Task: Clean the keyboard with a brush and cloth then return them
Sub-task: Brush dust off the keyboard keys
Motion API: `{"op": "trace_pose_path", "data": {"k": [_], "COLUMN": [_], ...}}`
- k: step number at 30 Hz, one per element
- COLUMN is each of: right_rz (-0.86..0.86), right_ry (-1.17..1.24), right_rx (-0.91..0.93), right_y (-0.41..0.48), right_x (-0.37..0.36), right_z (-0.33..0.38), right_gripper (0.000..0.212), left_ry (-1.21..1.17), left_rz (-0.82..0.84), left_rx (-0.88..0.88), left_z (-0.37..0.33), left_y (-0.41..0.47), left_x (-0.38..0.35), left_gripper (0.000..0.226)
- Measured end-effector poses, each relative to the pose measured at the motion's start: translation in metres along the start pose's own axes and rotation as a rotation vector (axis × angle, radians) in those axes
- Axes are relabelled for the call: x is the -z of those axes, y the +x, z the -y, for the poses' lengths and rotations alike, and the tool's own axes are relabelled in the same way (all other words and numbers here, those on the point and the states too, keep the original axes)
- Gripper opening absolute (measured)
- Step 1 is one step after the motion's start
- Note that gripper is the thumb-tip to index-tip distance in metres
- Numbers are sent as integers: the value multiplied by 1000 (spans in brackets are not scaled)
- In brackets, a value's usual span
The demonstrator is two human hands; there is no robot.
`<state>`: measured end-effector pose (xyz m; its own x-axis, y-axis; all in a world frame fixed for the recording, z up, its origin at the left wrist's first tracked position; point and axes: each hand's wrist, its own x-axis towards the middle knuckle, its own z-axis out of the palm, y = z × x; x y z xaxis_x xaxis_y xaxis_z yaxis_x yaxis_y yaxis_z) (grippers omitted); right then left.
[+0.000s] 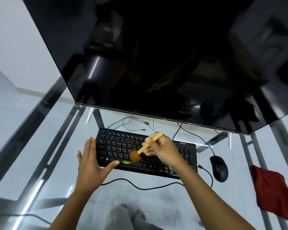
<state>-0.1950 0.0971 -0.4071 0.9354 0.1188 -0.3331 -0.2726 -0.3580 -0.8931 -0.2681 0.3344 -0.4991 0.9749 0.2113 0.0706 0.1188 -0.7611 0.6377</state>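
Cloth [273, 190]: red, lying on the right of the glass table [65, 146], well apart from both hands.
Left hand [90, 165]: fingers straight, palm down at the keyboard's [116, 143] left end; thumb spread onto its front edge.
Right hand [163, 151]: fingers curled round the brush [145, 146] handle.
Brush: tilted, bristles on the middle keys.
Mouse [219, 168]: just right of the keyboard.
Monitor [156, 55]: dark, behind.

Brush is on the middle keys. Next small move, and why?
Probably sweep the brush rightward along that row: the right hand grips it with bristles on the keys, the left hand rests at the left edge of the keyboard, and the cloth lies aside.
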Motion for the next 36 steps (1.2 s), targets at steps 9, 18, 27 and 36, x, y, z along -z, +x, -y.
{"op": "trace_pose_path", "data": {"k": [9, 18, 27, 36], "right_rz": [-50, -113, -58, 82], "right_ry": [-117, -92, -125, -268], "right_rx": [133, 203, 219, 248], "right_y": [13, 27, 46, 49], "right_x": [-31, -58, -78, -110], "right_z": [12, 28, 43, 48], "right_gripper": [12, 16, 12, 14], "left_ry": [19, 21, 16, 23], "left_rz": [29, 27, 29, 46], "left_rx": [-1, 30, 48, 56], "left_z": [6, 8, 9, 10], "left_y": [-12, -11, -12, -11], "left_x": [3, 3, 3, 2], "left_gripper": [116, 119, 120, 120]}}
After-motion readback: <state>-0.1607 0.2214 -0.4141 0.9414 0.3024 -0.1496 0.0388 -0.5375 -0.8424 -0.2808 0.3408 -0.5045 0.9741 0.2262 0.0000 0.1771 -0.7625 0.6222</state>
